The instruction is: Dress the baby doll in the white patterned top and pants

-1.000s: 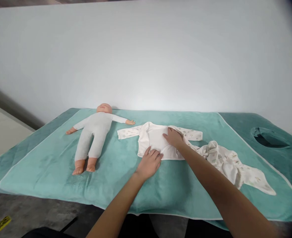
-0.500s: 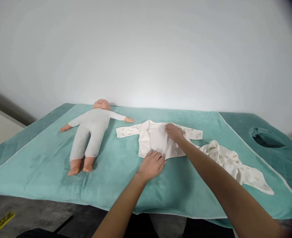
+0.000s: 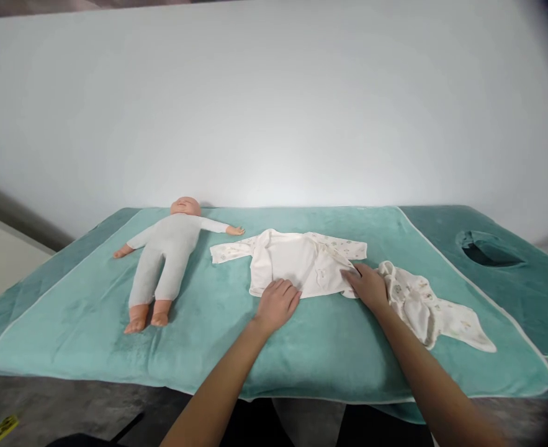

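Note:
A white baby shirt (image 3: 292, 257) with small printed figures on its sleeves lies spread on the green cover, its front opened out. My left hand (image 3: 278, 305) rests on the lower hem, fingers slightly bent over the cloth and not closed round it. At the shirt's right side my right hand (image 3: 367, 287) pinches the edge of the front panel, which lies folded out to the right. Just beyond that hand is a crumpled pair of printed white baby clothes (image 3: 422, 304), partly covered by my forearm.
A baby doll (image 3: 169, 248) in a pale bodysuit lies on its back to the left, arms spread. The green cover (image 3: 82, 329) drapes over the table, with a dark oval hole (image 3: 490, 253) at the right. A white wall (image 3: 274, 112) stands behind.
My right hand has moved right and toward me, from the middle of the shirt to its right edge, laying the front panel open. My left hand stays at the hem. The view has tilted up slightly.

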### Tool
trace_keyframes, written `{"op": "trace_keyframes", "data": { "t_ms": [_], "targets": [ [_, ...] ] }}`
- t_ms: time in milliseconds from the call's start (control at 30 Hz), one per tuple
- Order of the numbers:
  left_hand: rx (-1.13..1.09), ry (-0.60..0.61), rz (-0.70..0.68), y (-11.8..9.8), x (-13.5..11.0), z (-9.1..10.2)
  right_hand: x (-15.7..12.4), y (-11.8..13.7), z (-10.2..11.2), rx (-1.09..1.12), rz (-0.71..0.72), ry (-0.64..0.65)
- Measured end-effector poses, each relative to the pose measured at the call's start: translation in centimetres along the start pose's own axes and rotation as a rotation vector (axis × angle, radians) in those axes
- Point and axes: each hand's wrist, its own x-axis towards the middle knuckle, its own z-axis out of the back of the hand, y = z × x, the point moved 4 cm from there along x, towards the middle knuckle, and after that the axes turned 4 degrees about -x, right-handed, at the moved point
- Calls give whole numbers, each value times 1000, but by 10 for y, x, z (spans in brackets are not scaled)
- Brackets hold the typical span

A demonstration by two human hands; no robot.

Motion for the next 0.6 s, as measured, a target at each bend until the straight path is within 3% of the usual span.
{"op": "trace_keyframes", "data": {
  "t_ms": [133, 233, 333, 400, 533, 600],
  "targets": [
    [-156, 65, 122, 9, 38, -24, 20, -8, -3, 369, -130, 191],
    [-300, 125, 318, 21, 81, -43, 27, -13, -4, 762, -186, 402],
    [-376, 136, 468, 35, 125, -59, 25, -14, -1, 1030, -171, 498],
    [-381, 119, 524, 46, 147, -68, 21, -12, -1, 1052, -128, 563],
    [-439, 73, 626, 75, 173, -86, 17, -5, -7, 880, -12, 814],
    [-496, 57, 643, 88, 178, -94, 24, -5, -11, 824, 21, 817]
  ]
}}
